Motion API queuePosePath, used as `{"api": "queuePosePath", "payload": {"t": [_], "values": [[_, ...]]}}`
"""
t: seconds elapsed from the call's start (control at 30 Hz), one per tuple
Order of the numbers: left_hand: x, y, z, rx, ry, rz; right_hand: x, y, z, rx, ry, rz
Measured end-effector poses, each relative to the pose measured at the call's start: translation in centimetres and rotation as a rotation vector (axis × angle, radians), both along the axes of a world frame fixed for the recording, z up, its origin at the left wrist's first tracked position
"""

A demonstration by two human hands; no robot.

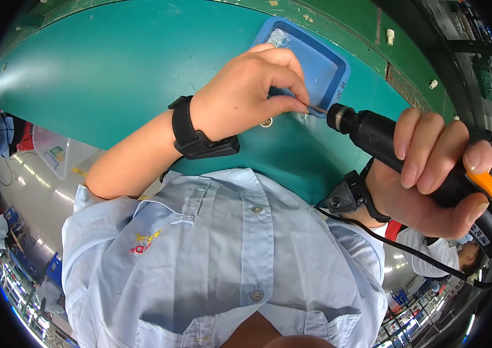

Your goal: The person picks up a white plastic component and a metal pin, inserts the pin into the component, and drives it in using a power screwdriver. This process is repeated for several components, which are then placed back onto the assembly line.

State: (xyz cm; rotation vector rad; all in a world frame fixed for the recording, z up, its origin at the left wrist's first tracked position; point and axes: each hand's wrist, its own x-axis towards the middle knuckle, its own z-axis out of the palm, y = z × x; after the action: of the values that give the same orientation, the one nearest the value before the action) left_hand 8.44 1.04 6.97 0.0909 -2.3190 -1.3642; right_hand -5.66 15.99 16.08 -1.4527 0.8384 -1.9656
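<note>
My right hand [431, 168] is wrapped round a black electric screwdriver [376, 136] with an orange lever, held at a tilt with its nose to the left. A thin bit [317, 108] runs from that nose to the pinched fingertips of my left hand [257, 87]. Thumb and forefinger meet at the bit's tip; whatever small piece is between them is hidden. Just beyond my left hand lies a blue tray [339, 65] with a heap of small silvery metal pieces [279, 38] in its far left corner. A small round piece [266, 122] sits on the green table below my left hand.
The green tabletop [101, 69] stretches left, with a worn green ledge [368, 29] along its far side. A black cable [414, 249] hangs from the screwdriver past my right forearm. A clear plastic bin [54, 151] stands left of the table. Other people are in the background.
</note>
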Motion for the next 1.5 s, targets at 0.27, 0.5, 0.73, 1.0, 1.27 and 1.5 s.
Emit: {"api": "queuePosePath", "payload": {"t": [0.27,0.5,0.73,1.0,1.27,1.5], "values": [[1.7,1.4,0.0,-0.054,0.018,0.149,0.6,-0.7,-0.3,0.051,0.001,0.041],[3.0,2.7,-1.9,0.185,-0.299,0.199,1.1,-1.4,-1.8,0.068,0.006,0.072],[3.3,2.2,-4.3,0.340,-0.188,0.055,3.1,-2.0,-2.9,0.201,-0.032,-0.066],[3.0,1.9,-3.4,0.376,-0.286,0.080,3.4,-2.5,-3.4,0.345,0.109,-0.204],[3.0,2.0,-3.3,0.376,-0.266,0.065,3.6,-2.4,-3.3,0.315,0.109,-0.177],[3.1,2.1,-3.8,0.355,-0.222,0.065,3.6,-2.3,-3.5,0.286,0.096,-0.114]]}}
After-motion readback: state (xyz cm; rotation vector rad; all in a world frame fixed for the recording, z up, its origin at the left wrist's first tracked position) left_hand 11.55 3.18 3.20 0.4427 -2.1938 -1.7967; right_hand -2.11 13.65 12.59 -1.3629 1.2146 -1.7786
